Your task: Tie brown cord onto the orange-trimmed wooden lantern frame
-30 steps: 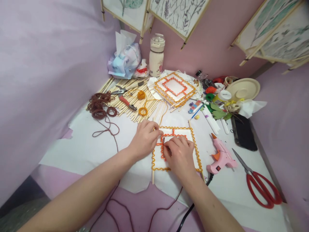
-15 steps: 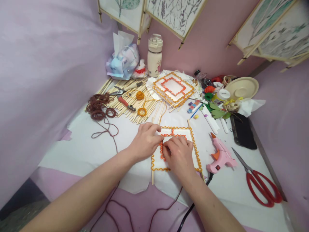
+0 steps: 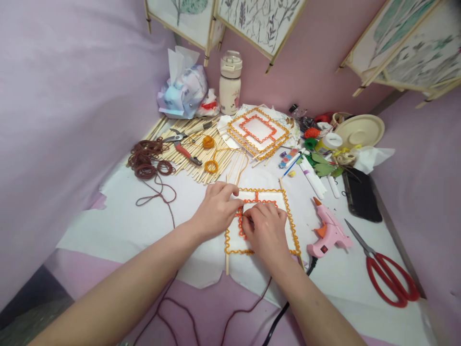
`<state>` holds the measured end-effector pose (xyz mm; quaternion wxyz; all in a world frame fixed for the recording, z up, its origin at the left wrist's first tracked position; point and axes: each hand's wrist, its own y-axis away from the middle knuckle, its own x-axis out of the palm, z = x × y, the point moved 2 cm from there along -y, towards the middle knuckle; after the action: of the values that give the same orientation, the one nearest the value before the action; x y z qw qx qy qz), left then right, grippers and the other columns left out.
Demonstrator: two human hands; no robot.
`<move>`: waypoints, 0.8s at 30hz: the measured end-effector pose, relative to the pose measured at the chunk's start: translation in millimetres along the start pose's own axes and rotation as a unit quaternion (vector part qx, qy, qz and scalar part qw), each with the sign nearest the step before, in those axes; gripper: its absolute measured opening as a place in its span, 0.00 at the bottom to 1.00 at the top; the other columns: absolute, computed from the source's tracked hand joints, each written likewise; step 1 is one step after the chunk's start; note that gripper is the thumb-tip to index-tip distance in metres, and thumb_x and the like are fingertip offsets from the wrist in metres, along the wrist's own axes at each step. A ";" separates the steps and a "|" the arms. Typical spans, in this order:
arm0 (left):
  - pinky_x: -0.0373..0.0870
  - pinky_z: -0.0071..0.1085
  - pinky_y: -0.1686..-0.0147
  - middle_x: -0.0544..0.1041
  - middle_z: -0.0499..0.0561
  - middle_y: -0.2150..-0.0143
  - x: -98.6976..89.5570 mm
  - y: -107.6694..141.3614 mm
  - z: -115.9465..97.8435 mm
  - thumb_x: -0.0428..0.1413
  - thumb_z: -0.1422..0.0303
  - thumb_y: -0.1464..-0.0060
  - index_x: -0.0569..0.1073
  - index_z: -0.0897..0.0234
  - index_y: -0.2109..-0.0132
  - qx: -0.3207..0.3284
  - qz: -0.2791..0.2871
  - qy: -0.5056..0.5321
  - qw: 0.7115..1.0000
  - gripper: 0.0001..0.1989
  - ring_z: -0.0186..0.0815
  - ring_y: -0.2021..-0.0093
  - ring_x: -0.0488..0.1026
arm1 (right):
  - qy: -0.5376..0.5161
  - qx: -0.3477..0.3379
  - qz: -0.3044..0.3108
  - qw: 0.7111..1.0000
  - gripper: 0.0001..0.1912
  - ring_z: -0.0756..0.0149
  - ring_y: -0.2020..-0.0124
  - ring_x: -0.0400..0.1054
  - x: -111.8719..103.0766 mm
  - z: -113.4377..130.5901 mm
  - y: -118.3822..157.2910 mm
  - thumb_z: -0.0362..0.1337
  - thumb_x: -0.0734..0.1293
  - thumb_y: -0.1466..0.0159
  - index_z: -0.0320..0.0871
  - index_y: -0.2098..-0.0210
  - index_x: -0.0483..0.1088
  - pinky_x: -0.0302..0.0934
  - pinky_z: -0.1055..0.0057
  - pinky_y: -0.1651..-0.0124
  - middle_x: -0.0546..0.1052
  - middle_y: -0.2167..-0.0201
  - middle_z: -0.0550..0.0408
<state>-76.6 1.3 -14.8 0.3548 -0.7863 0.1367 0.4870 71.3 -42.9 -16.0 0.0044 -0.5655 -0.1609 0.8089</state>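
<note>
corded panel (image 3: 257, 197) | under left grip (image 3: 217, 211), upper-left edge | under right grip (image 3: 267, 228), middle | either's grasp: cannot tell

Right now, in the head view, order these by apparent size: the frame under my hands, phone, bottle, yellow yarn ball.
1. Frame, though partly covered.
2. Phone and bottle: too alike to rank.
3. Yarn ball.

I'm standing at a small craft corner with pale purple walls (image 3: 72, 96): thin sticks (image 3: 196, 172) and red-handled cutters (image 3: 185, 151) lie far left, a paint set (image 3: 289, 157), pink glue gun (image 3: 329, 233) and big scissors (image 3: 383, 269) to the right, and painted panels (image 3: 257, 21) hang at the far side.
</note>
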 end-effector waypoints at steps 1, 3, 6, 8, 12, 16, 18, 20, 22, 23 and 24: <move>0.58 0.43 0.55 0.71 0.56 0.55 -1.0 0.0 -0.2 0.50 0.75 0.43 0.77 0.61 0.59 -0.002 -0.007 0.002 1.000 0.12 0.43 0.53 0.60 | -0.004 0.005 0.002 1.000 0.05 0.61 0.61 0.62 -0.1 0.0 -0.2 0.31 0.65 0.38 0.44 0.71 0.71 0.45 0.62 0.58 0.74 0.69 0.55; 0.59 0.42 0.54 0.71 0.55 0.55 -2.9 0.6 0.1 0.49 0.76 0.43 0.76 0.61 0.58 -0.011 -0.027 0.005 1.000 0.13 0.42 0.54 0.60 | -0.020 0.014 0.004 1.000 0.05 0.61 0.61 0.62 -2.1 0.1 -0.6 0.31 0.65 0.39 0.44 0.71 0.70 0.46 0.63 0.58 0.74 0.69 0.56; 0.59 0.43 0.53 0.72 0.55 0.55 -4.8 1.9 1.2 0.49 0.77 0.44 0.76 0.62 0.56 -0.029 -0.061 0.012 0.998 0.13 0.42 0.54 0.61 | -0.053 0.026 -0.004 0.998 0.05 0.62 0.61 0.63 -9.2 -0.8 -0.4 0.30 0.65 0.39 0.44 0.71 0.70 0.47 0.63 0.58 0.73 0.70 0.56; 0.60 0.44 0.52 0.73 0.55 0.55 -7.2 1.1 1.7 0.50 0.76 0.44 0.75 0.63 0.55 -0.041 -0.080 0.030 0.995 0.13 0.42 0.54 0.62 | -0.082 0.033 -0.018 0.996 0.05 0.62 0.61 0.63 -15.9 -3.1 1.0 0.30 0.64 0.39 0.44 0.71 0.69 0.47 0.64 0.58 0.74 0.69 0.56; 0.61 0.41 0.50 0.74 0.54 0.57 -20.8 -7.3 -1.7 0.49 0.73 0.41 0.76 0.63 0.56 -0.096 -0.085 0.144 0.981 0.11 0.40 0.53 0.65 | -0.187 0.048 -0.056 0.980 0.05 0.62 0.61 0.64 -31.7 -10.5 7.7 0.32 0.64 0.38 0.45 0.71 0.68 0.51 0.64 0.57 0.74 0.68 0.57; 0.65 0.36 0.55 0.77 0.53 0.60 -34.8 -11.1 -15.7 0.54 0.64 0.43 0.77 0.64 0.59 -0.232 0.005 0.373 0.899 0.10 0.38 0.58 0.71 | -0.291 0.054 -0.085 0.951 0.06 0.64 0.64 0.64 -49.6 -12.1 19.6 0.33 0.63 0.39 0.45 0.72 0.66 0.56 0.65 0.58 0.72 0.70 0.56; 0.65 0.33 0.58 0.78 0.53 0.61 -36.2 -5.8 -27.9 0.58 0.59 0.47 0.78 0.64 0.61 -0.297 0.041 0.487 0.821 0.13 0.36 0.61 0.71 | -0.316 0.043 -0.097 0.943 0.06 0.64 0.64 0.64 -57.0 -9.2 26.8 0.33 0.63 0.38 0.45 0.72 0.67 0.56 0.65 0.57 0.72 0.71 0.56; 0.65 0.30 0.62 0.78 0.53 0.62 -33.9 2.9 -41.4 0.62 0.56 0.51 0.79 0.66 0.63 -0.336 0.044 0.574 0.746 0.16 0.33 0.65 0.70 | -0.324 0.028 -0.109 0.939 0.06 0.64 0.63 0.64 -61.2 -5.9 34.0 0.33 0.63 0.38 0.45 0.72 0.67 0.56 0.65 0.57 0.72 0.70 0.56; 0.63 0.28 0.66 0.77 0.53 0.64 -29.0 12.3 -53.2 0.63 0.53 0.53 0.79 0.68 0.64 -0.357 0.025 0.636 0.684 0.20 0.29 0.70 0.67 | -0.312 0.012 -0.126 0.942 0.05 0.63 0.62 0.64 -61.8 -3.8 40.4 0.33 0.63 0.38 0.45 0.71 0.67 0.56 0.64 0.56 0.72 0.70 0.56; 0.62 0.27 0.68 0.76 0.54 0.65 -26.1 16.5 -58.0 0.62 0.52 0.53 0.78 0.69 0.64 -0.361 0.014 0.660 0.659 0.21 0.28 0.71 0.66 | -0.301 0.002 -0.133 0.945 0.05 0.63 0.62 0.64 -61.0 -3.3 43.1 0.33 0.64 0.38 0.45 0.71 0.67 0.55 0.64 0.56 0.72 0.69 0.56; 0.62 0.26 0.68 0.76 0.54 0.65 -23.3 20.0 -61.8 0.62 0.51 0.53 0.78 0.69 0.64 -0.362 0.005 0.677 0.640 0.22 0.27 0.71 0.65 | -0.287 -0.007 -0.139 0.948 0.05 0.63 0.62 0.64 -59.5 -3.2 45.4 0.33 0.64 0.38 0.45 0.71 0.68 0.55 0.64 0.56 0.72 0.69 0.56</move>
<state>-57.9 -58.7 13.7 -0.1523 -0.9612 0.1553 -0.1697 103.6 -96.4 25.3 0.0664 -0.2817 -0.2384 0.9270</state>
